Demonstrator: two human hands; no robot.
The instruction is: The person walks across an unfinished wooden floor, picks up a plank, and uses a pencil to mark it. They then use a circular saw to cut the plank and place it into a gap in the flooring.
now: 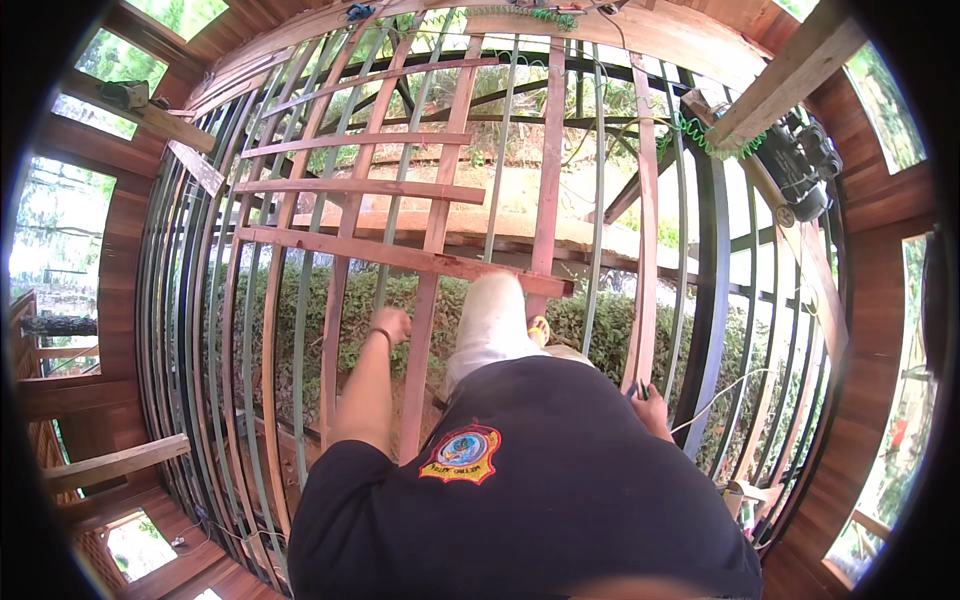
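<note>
My left hand (393, 325) was curled near some beams (421, 350), my right hand (653, 412) gripped a small dark tool (642, 390), and planks (365, 189) lay crosswise ahead.

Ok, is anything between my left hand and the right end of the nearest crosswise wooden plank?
Yes, in this view your pale-trousered leg stands between your left hand and that end of the crosswise plank.

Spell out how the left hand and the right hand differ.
The left hand is curled with nothing visible in it; the right hand holds a small dark tool. The left hand's forearm shows plainly; the right hand's is mostly hidden by the dark shirt. Both are bare.
</note>
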